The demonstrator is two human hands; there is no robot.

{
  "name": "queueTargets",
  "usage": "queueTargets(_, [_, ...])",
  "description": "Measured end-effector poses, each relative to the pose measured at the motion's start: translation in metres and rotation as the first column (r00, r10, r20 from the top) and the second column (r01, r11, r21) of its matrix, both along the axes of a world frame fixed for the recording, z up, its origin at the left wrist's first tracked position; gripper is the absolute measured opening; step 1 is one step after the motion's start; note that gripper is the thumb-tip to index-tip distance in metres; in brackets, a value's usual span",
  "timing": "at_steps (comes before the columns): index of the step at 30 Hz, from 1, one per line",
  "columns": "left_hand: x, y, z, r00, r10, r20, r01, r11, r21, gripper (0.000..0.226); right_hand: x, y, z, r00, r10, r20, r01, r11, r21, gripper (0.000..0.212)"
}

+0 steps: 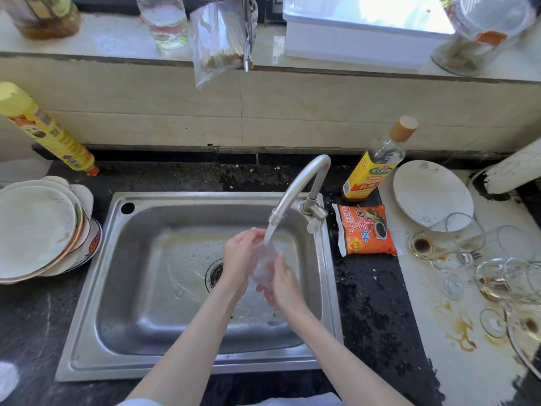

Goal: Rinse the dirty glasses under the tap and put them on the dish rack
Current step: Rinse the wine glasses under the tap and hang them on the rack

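A clear glass (263, 260) is under the running tap (295, 189), over the steel sink (140, 259). My left hand (238, 259) grips its left side. My right hand (282, 284) holds it from the right and below. Water streams onto the glass and blurs it. Several dirty glasses (459, 238) with brown stains lie and stand on the white counter (456, 361) at the right. No dish rack shows in the head view.
A stack of plates (38, 230) sits left of the sink. An orange sauce packet (366, 230), a yellow-labelled bottle (371, 168) and a white plate (430, 191) stand right of the tap. A yellow bottle (44, 127) leans at the back left. Brown spills mark the right counter.
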State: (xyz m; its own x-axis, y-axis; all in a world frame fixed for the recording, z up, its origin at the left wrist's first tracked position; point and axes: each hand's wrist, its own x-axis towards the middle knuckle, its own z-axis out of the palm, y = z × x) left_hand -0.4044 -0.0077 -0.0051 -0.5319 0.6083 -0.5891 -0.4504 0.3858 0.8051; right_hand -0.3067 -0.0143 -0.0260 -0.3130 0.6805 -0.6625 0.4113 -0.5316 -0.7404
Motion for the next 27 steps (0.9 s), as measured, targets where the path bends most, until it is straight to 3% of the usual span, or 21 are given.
queueTargets(3, [0.002,0.001,0.006,0.994,0.006,0.108,-0.013,0.998,0.061,0.020,0.002,0.011,0.001,1.000,-0.022,0.015,0.024,0.994,-0.105,0.072])
queueTargets(7, [0.005,0.005,0.008,0.997,0.048,0.059,-0.051,0.997,0.052,0.025,-0.005,0.007,-0.004,0.998,-0.059,-0.001,0.059,0.998,-0.028,0.075])
queueTargets(10, [0.005,0.006,0.007,0.999,0.053,-0.013,-0.053,0.999,0.012,0.025,-0.006,-0.002,-0.007,1.000,-0.021,-0.013,0.023,0.989,0.149,0.057])
queueTargets(12, [0.003,0.003,0.008,1.000,0.007,-0.025,-0.007,1.000,0.001,0.025,-0.007,-0.005,-0.008,1.000,-0.015,-0.023,0.019,0.985,0.174,0.050])
queueTargets(14, [0.004,0.000,0.009,0.999,-0.049,-0.024,0.049,0.998,0.031,0.028,-0.009,-0.001,-0.011,0.991,-0.108,-0.074,0.115,0.988,0.107,0.065])
queueTargets(17, [0.004,-0.003,0.018,0.994,-0.095,-0.056,0.100,0.991,0.090,0.029,-0.011,0.015,-0.001,0.957,-0.260,-0.131,0.249,0.964,-0.098,0.069])
queueTargets(20, [-0.005,-0.008,0.021,0.970,-0.216,-0.109,0.231,0.962,0.146,0.026,-0.006,0.029,0.002,0.958,-0.233,-0.168,0.193,0.955,-0.224,0.076])
queueTargets(22, [-0.014,-0.015,0.021,0.934,-0.323,-0.151,0.348,0.920,0.182,0.023,-0.006,0.036,-0.002,0.966,-0.200,-0.164,0.166,0.965,-0.201,0.079])
queueTargets(24, [-0.026,-0.022,0.019,0.858,-0.417,-0.300,0.471,0.871,0.137,0.021,-0.005,0.041,-0.003,0.966,-0.172,-0.191,0.142,0.976,-0.163,0.073])
queueTargets(27, [-0.042,-0.028,0.022,0.609,-0.590,-0.530,0.679,0.733,-0.037,0.020,0.002,0.046,0.001,0.971,-0.039,-0.237,0.012,0.993,-0.114,0.070])
